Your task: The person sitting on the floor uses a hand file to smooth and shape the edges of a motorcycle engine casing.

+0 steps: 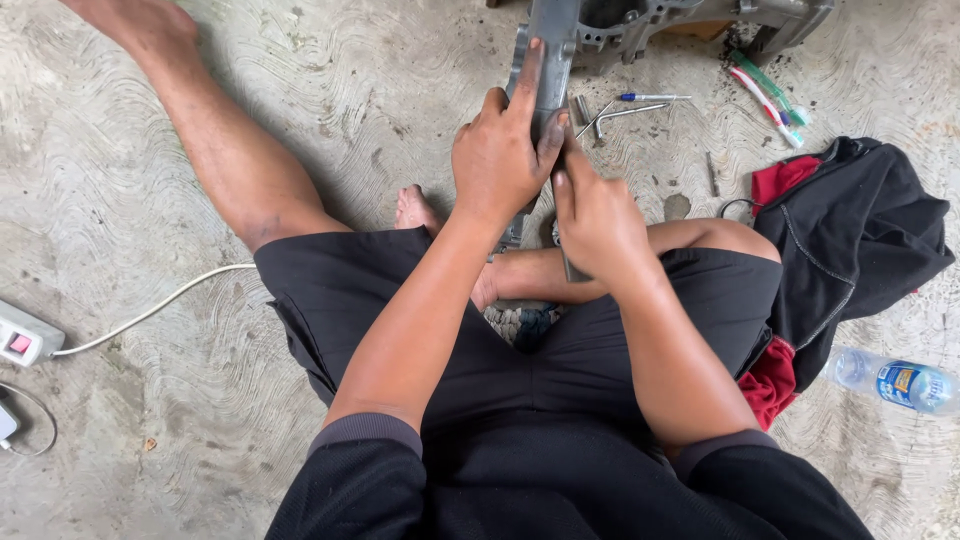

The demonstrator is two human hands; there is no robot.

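The person sits on a bare concrete floor [330, 90] with legs spread, both hands raised together over a grey metal casting [548, 50] that stands on the floor just ahead of the feet. The left hand [500, 150] wraps the long grey arm of that casting, its grip closed around the metal with the forefinger stretched up along the part. The right hand [598, 222] sits just beside it, touching the left hand's fingers, its grip closed on a thin dark tool [574, 268] whose lower end sticks out under the palm; the tool's working end is hidden between the two hands. The casting's wider body, with round openings, lies at the top edge of the view. Near it on the floor lie an L-shaped hex key [628, 112], a small blue-handled screwdriver [652, 97] and two toothbrushes [768, 98], one red and white, one green. To the person's right a black garment [860, 240] is heaped over a red cloth [772, 380], with a clear plastic water bottle [895, 382] lying beside it. To the left a white power strip [24, 338] with a red switch rests on the floor, its white cable [160, 305] running toward the person's leg.
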